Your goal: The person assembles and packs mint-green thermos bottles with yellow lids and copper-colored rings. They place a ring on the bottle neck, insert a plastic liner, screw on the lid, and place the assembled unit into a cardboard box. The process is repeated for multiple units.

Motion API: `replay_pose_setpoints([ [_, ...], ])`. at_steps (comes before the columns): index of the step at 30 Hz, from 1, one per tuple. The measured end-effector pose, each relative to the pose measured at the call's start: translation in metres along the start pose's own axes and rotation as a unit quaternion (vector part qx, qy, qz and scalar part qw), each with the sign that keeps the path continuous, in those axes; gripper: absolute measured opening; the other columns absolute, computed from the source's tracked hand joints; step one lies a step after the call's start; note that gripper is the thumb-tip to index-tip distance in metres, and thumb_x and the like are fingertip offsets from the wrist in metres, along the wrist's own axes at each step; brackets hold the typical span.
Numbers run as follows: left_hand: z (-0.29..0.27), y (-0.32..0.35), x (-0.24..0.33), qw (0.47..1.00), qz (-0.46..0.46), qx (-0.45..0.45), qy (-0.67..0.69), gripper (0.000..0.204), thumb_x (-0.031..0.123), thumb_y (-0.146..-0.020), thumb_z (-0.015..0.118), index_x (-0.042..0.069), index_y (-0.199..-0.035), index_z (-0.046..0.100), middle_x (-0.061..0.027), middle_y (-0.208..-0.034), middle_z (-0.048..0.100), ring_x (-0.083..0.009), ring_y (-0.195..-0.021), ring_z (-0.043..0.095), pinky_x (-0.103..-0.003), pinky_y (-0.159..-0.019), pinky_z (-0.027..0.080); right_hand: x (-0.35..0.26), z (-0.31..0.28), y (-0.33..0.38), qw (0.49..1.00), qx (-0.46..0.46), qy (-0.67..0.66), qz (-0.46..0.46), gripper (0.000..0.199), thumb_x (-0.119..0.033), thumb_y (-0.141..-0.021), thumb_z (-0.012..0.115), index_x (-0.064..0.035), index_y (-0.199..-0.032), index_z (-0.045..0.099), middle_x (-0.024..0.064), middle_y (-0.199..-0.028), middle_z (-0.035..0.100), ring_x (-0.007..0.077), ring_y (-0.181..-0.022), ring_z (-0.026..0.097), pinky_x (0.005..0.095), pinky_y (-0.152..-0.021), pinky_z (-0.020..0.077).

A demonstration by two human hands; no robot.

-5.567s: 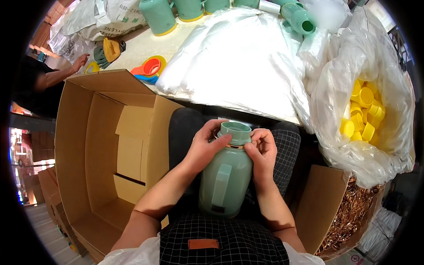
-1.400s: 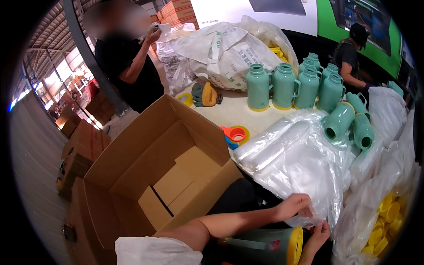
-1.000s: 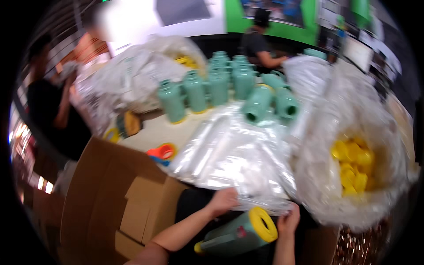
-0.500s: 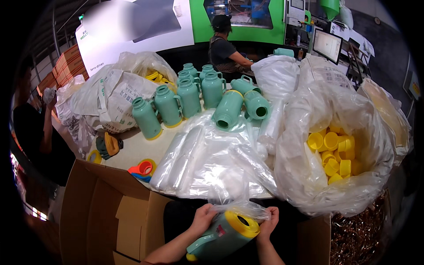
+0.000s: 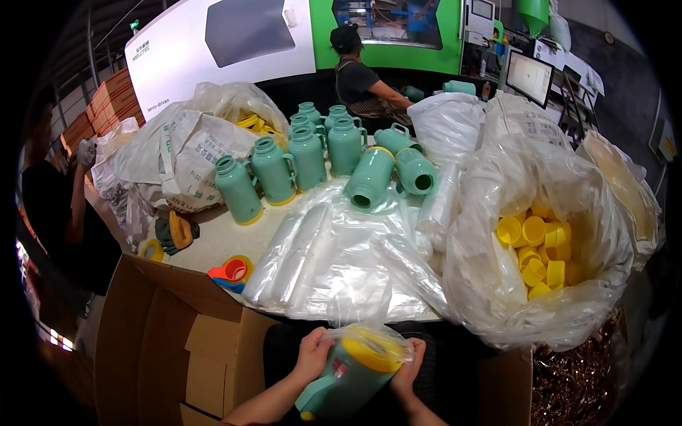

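Observation:
A green thermos jug (image 5: pixel 348 389) with a yellow rim leans at the lower middle, below the table's front edge, its yellow end up. A clear plastic bag (image 5: pixel 369 336) is drawn over that end. My left hand (image 5: pixel 312 356) pinches the bag's edge on the left side of the jug. Opposite it, my right hand (image 5: pixel 409 366) is closed on the bag's edge at the right. The bag covers the yellow rim, while the jug's lower body is bare. Part of the jug's bottom end is hidden by my left forearm.
Flat clear bags (image 5: pixel 348 270) cover the table's middle, with several green jugs (image 5: pixel 307 157) behind. A sack of yellow cups (image 5: pixel 538 245) stands right, an open cardboard box (image 5: pixel 206 355) left. Gloves (image 5: pixel 177 233) and a tape dispenser (image 5: pixel 233 271) lie near it. A co-worker (image 5: pixel 359 78) sits behind.
Both hands have brought the bag's opening down over the jug's yellow end. The jug stands more upright and has shifted slightly left.

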State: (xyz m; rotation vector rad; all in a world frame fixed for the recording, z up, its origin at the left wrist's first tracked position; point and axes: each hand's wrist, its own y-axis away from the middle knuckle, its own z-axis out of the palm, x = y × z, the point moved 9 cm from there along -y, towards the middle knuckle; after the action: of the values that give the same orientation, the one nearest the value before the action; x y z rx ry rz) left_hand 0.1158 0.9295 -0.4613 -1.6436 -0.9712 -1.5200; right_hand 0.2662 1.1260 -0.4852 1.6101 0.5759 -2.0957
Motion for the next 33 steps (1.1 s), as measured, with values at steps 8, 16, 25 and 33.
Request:
replay_pose_setpoints([
  [8,-0.012,0.028,0.045,0.995,0.058,-0.076,0.004,0.010,0.003,-0.094,0.058,0.002,-0.084,0.055,0.0008,-0.073,0.053,-0.0048,-0.067,0.046,-0.024,-0.061,0.039,-0.033,0.020,0.016,0.993,0.003,-0.055,-0.102,0.018,-0.005,-0.090,0.051,-0.0084,-0.099,0.036,0.0046,-0.097,0.037,0.0126,-0.088,0.036,0.0298,-0.083,0.0357],
  [16,-0.011,0.045,0.077,0.979,0.112,-0.142,-0.099,0.018,0.002,-0.086,0.066,0.001,-0.073,0.053,-0.0040,-0.073,0.051,-0.0115,-0.061,0.048,-0.027,-0.054,0.038,-0.033,0.021,0.020,0.988,-0.005,-0.038,-0.147,0.011,-0.006,-0.091,0.047,-0.0074,-0.092,0.037,0.0067,-0.094,0.038,0.0154,-0.084,0.037,0.0294,-0.079,0.0357],
  [25,-0.010,0.081,0.110,0.914,0.212,-0.149,-0.312,0.017,0.007,-0.083,0.069,0.002,-0.098,0.064,-0.0141,-0.089,0.064,-0.0274,-0.076,0.065,-0.034,-0.068,0.050,-0.009,0.029,0.048,0.991,-0.049,0.049,-0.115,0.014,0.000,-0.088,0.059,-0.0031,-0.084,0.046,0.0109,-0.092,0.050,0.0196,-0.082,0.050,0.0325,-0.074,0.0442],
  [33,-0.051,0.148,0.100,0.927,0.141,0.128,-0.323,0.044,0.009,-0.072,0.077,0.007,-0.108,0.052,-0.0104,-0.082,0.051,-0.0295,-0.067,0.053,-0.041,-0.060,0.043,0.054,0.033,0.110,0.940,-0.312,0.107,0.082,0.037,-0.029,-0.099,0.060,-0.0011,-0.123,0.051,0.0162,-0.115,0.054,0.0269,-0.105,0.055,0.0364,-0.087,0.0479],
])
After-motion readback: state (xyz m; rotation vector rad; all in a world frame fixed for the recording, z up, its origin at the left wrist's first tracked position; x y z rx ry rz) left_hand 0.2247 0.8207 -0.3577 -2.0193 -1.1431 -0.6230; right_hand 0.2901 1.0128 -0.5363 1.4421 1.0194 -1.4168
